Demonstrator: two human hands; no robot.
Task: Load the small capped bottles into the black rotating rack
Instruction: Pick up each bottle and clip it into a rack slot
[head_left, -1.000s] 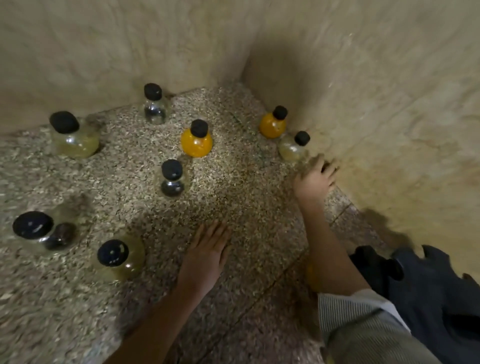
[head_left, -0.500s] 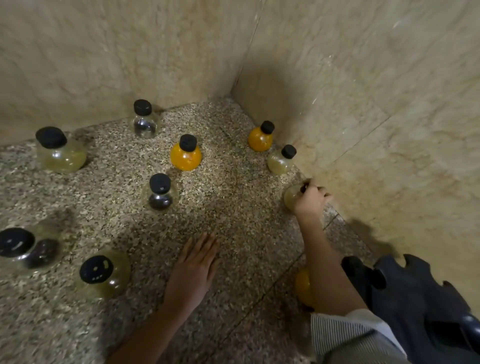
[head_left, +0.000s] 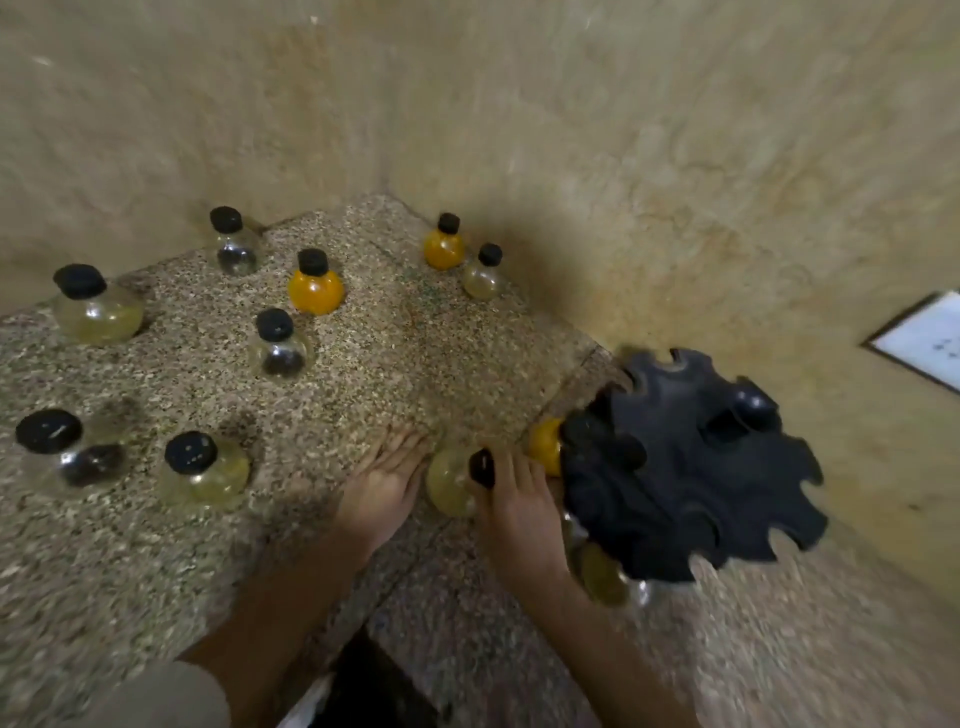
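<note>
Blurred black rack (head_left: 691, 467), orange bottle (head_left: 545, 446) half hidden behind it, white framed sheet (head_left: 930, 338) — cut by right edge

bottles (head_left: 279, 349): clear, glossy | rack (head_left: 691, 467): matt black | floor (head_left: 415, 338): speckled stone

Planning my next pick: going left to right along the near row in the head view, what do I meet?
In order: near dark bottle → near yellow bottle → left hand → held bottle → right hand → rack.
</note>
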